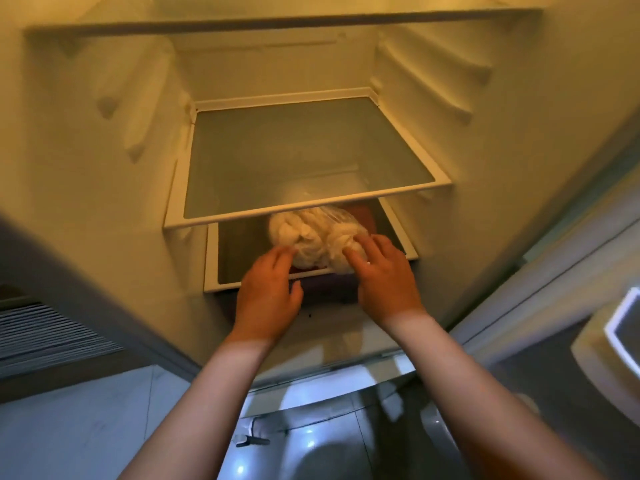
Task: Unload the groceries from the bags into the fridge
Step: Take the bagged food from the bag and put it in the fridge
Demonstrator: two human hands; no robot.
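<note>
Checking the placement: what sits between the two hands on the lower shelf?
In the head view, a clear bag of white food lies between the left hand and right hand.

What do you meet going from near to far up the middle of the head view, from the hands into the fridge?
Left hand and right hand → clear bag of white food on the lower glass shelf → upper glass shelf → top shelf edge.

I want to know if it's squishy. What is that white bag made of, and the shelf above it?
The bag looks like thin, clear, crinkly plastic: it shines and wrinkles. The shelf above seems to be smooth glass in a white plastic frame; you can see through it.
</note>
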